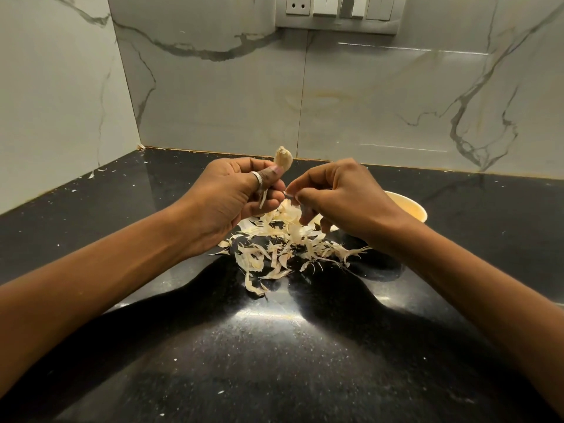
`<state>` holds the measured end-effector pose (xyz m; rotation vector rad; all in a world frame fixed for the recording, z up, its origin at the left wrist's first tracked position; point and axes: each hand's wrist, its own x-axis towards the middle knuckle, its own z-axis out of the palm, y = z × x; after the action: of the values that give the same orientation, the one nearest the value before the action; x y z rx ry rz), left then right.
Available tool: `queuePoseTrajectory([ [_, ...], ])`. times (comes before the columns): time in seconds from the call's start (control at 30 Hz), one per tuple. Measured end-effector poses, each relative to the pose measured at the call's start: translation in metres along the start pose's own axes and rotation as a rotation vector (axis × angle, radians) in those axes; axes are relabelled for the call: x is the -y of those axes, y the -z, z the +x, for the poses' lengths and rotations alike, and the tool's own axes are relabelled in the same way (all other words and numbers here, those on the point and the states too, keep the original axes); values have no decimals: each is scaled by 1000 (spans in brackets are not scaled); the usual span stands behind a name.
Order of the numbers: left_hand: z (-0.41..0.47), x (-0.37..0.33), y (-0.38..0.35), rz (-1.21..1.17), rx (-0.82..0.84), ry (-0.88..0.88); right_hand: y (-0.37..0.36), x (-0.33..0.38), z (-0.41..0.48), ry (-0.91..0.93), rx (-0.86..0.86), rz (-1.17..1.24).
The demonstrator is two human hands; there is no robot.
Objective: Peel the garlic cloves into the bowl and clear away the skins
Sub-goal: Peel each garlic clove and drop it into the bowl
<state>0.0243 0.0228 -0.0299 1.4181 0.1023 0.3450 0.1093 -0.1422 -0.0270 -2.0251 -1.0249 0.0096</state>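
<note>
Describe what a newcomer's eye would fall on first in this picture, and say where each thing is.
The eye goes first to the two hands raised mid-frame: the left hand holds a garlic clove up, while the right hand pinches what looks like a scrap of skin beside it. Below them a pale pile of skins lies scattered on the black counter, with a cream bowl half hidden behind the right hand.

Both forearms (100, 279) are bare, a silver ring (256, 179) on the left hand (227, 196).
</note>
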Motion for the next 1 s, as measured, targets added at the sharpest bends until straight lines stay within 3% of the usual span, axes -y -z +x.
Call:
queuePoseTrajectory([
  [0.3, 0, 6, -1, 114, 10, -22, 1, -2, 3, 75, -188, 92],
  [0.57, -7, 6, -4, 237, 94, -50, 0, -5, 5, 156, -167, 98],
  [1.0, -5, 4, 0, 312, 60, -139, 5, -4, 4, 147, -103, 167],
])
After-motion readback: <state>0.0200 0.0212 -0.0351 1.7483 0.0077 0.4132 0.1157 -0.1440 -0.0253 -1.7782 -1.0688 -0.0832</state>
